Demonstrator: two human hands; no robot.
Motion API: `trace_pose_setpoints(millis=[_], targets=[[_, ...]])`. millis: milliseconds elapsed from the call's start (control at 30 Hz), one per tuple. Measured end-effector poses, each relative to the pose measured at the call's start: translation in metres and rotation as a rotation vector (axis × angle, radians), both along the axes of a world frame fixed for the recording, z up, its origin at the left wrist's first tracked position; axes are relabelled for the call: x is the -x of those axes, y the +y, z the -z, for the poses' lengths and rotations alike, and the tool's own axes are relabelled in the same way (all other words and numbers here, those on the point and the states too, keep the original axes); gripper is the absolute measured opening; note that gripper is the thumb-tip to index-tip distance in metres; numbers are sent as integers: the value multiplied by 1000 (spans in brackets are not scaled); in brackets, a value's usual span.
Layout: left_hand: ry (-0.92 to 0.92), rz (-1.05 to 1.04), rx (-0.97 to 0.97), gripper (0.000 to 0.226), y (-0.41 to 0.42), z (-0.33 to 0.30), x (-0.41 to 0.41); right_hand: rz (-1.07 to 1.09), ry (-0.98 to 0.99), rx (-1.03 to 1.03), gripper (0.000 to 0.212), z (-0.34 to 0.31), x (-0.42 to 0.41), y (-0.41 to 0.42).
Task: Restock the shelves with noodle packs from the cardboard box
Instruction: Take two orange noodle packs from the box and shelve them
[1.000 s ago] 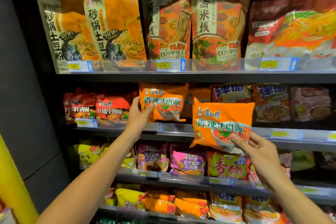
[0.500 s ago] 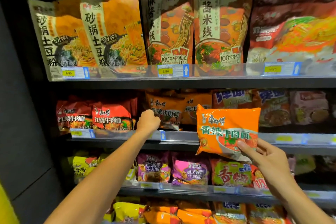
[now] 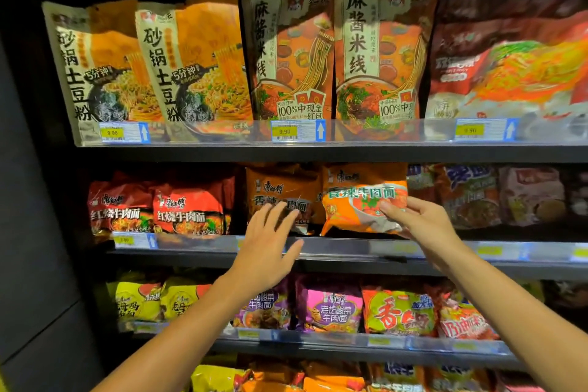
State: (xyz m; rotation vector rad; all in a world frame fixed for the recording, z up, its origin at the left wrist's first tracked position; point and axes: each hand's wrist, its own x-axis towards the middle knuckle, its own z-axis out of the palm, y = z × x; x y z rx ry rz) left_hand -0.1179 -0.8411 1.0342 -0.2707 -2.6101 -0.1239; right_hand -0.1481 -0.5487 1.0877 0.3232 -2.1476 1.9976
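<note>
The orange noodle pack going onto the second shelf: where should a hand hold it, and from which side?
Pinch the orange noodle pack at its lower right edge from the front right, as the right hand does. The pack stands upright and faces outward, another orange pack crowds its left, and its front edge is the part clear of the shelf.

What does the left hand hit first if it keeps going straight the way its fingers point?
Most likely the dark orange noodle pack standing on the middle shelf: the left hand is open, fingers aimed up at its lower front. Depth is unclear; they may already touch.
</note>
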Motion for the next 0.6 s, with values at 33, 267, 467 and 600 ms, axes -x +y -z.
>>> trace_pose_setpoints(millis=[33,267,467,600], targets=[[-23,-7,25,75,3,0,0,4,-8,-27,23,-3,7,-4],[-200,-85,117,69,19,-16,4,140,-104,-337,39,3,61,-26],[-335,-171,145,65,16,-19,15,154,-39,-1063,39,-3,69,-48],[-380,-221,160,74,7,-22,20,174,-73,-1210,42,-8,69,-68]])
